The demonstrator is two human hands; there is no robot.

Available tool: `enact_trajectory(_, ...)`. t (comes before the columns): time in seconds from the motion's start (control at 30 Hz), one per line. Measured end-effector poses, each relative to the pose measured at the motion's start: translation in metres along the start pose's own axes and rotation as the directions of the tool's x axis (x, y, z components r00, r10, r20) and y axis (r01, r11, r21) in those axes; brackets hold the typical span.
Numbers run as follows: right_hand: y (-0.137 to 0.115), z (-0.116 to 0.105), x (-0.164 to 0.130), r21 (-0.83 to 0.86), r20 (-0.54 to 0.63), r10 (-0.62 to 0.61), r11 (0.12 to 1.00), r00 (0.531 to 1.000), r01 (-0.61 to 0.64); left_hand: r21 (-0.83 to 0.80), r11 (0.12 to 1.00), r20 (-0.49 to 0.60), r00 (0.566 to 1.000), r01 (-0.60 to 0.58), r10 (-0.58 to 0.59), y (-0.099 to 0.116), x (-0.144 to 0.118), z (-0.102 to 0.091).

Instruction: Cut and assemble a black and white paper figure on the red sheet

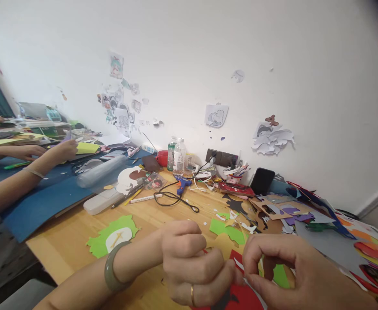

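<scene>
Fingers of both hands, left [192, 262] and right [285, 267], curl closed, pinching red paper [240, 297] between them.

The table [69, 245] is pale, smooth wood. Matt paper scraps [230, 232] lie across it beside a red sheet [247, 299]. Two clear plastic bottles [179, 157] look glossy; the bangle [111, 269] looks polished.

No readable text anywhere. Water bottle [179, 156] label beside red cup [163, 158]: print too small, blurred. Wall drawings [216, 115] above bottle: pictures only, no legible words.
</scene>
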State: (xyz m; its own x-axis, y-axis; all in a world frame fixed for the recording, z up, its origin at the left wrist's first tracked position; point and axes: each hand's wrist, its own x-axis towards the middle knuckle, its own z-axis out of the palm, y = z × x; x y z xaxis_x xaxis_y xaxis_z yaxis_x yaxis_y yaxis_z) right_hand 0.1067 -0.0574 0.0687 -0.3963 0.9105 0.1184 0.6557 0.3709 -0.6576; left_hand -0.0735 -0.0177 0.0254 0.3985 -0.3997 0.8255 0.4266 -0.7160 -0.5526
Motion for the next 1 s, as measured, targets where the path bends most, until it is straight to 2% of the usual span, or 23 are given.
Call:
enact_trajectory(0.1,-0.002,0.001,-0.002,-0.062,-0.104,-0.093,0.994,0.990,0.087,0.012,1.000,-0.033,0.999,-0.022,0.023,-0.002,0.002,0.001)
enact_trajectory(0.2,-0.001,0.002,-0.004,-0.052,-0.138,-0.092,0.995,0.986,0.086,0.011,0.999,-0.084,0.996,-0.033,0.034,-0.002,0.000,0.005)
enact_trajectory(0.33,0.002,0.002,-0.005,0.016,-0.120,-0.016,1.000,0.993,0.018,0.000,0.997,-0.102,0.992,-0.072,0.072,-0.002,-0.002,0.010)
enact_trajectory(0.43,0.005,0.000,-0.006,0.136,-0.099,0.099,0.987,0.990,-0.085,-0.015,0.993,-0.080,0.990,-0.117,0.115,-0.004,-0.003,0.009)
enact_trajectory(0.5,0.010,-0.001,-0.006,0.241,-0.077,0.189,0.956,0.979,-0.166,-0.050,0.991,-0.019,0.992,-0.123,0.122,-0.005,-0.003,0.008)
enact_trajectory(0.57,0.018,0.000,-0.009,0.339,-0.021,0.271,0.908,0.962,-0.248,-0.117,0.990,0.105,0.990,-0.083,0.096,-0.004,-0.005,0.009)
enact_trajectory(0.63,0.031,0.003,-0.013,0.415,0.049,0.325,0.853,0.944,-0.316,-0.214,0.973,0.242,0.970,0.083,-0.029,-0.001,-0.010,0.013)
enact_trajectory(0.67,0.037,0.004,-0.015,0.444,0.081,0.346,0.827,0.935,-0.345,-0.266,0.936,0.319,0.937,0.230,-0.140,0.003,-0.013,0.015)
enact_trajectory(0.7,0.043,0.006,-0.017,0.468,0.105,0.365,0.803,0.925,-0.370,-0.308,0.853,0.407,0.869,0.422,-0.283,0.007,-0.016,0.019)
enact_trajectory(0.73,0.049,0.008,-0.020,0.482,0.118,0.384,0.784,0.916,-0.391,-0.326,0.707,0.519,0.744,0.628,-0.421,0.011,-0.019,0.022)
enact_trajectory(0.77,0.053,0.009,-0.021,0.491,0.128,0.399,0.770,0.908,-0.408,-0.310,0.511,0.636,0.574,0.802,-0.515,0.016,-0.021,0.025)
enact_trajectory(0.8,0.056,0.009,-0.023,0.493,0.135,0.409,0.762,0.902,-0.420,-0.264,0.298,0.743,0.391,0.917,-0.544,0.020,-0.022,0.027)
enact_trajectory(0.83,0.058,0.010,-0.023,0.486,0.146,0.410,0.763,0.900,-0.427,-0.209,0.105,0.825,0.233,0.972,-0.514,0.023,-0.022,0.029)
enact_trajectory(0.87,0.059,0.009,-0.023,0.469,0.157,0.407,0.771,0.900,-0.431,-0.160,-0.051,0.881,0.119,0.986,-0.458,0.026,-0.020,0.030)
enact_trajectory(0.9,0.059,0.009,-0.023,0.445,0.168,0.402,0.783,0.900,-0.433,-0.124,-0.167,0.918,0.049,0.978,-0.393,0.029,-0.018,0.030)
enact_trajectory(0.93,0.058,0.009,-0.022,0.417,0.177,0.393,0.801,0.902,-0.430,-0.104,-0.253,0.941,0.013,0.962,-0.337,0.030,-0.014,0.030)
enact_trajectory(1.0,0.057,0.009,-0.020,0.351,0.191,0.369,0.840,0.910,-0.414,-0.085,-0.368,0.962,-0.019,0.926,-0.272,0.032,-0.008,0.030)
